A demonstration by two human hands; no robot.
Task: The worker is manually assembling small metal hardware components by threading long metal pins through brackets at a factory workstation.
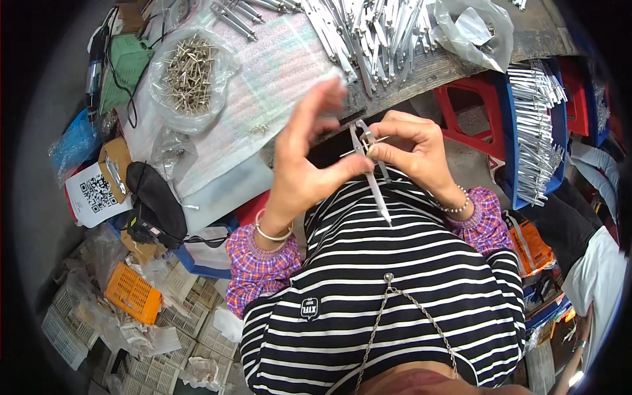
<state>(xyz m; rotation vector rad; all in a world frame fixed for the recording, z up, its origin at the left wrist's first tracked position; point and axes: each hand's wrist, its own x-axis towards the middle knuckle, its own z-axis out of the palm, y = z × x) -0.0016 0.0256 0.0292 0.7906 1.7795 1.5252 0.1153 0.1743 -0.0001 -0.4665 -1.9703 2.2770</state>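
A slim metal strip assembly (pixel 376 194) hangs in front of my striped shirt, its pointed lower end aimed down. My right hand (pixel 418 145) pinches it near the top between thumb and fingers, and a thin pin-like piece shows by the fingertips. My left hand (pixel 299 158) is spread, its fingers raised and blurred. The left thumb lies against or just in front of the strips; contact is hard to judge. Beyond the hands, many loose metal strips (pixel 375 39) lie piled on the worktable (pixel 454 76).
A clear bag of metal pins (pixel 191 76) rests on foam sheeting (pixel 257 89) at left, near a green box (pixel 122 72) and black pouch (pixel 158 197). At right stand a red stool (pixel 484 99) and a blue bin (pixel 512 125) of strips. A person (pixel 596 263) is beside me.
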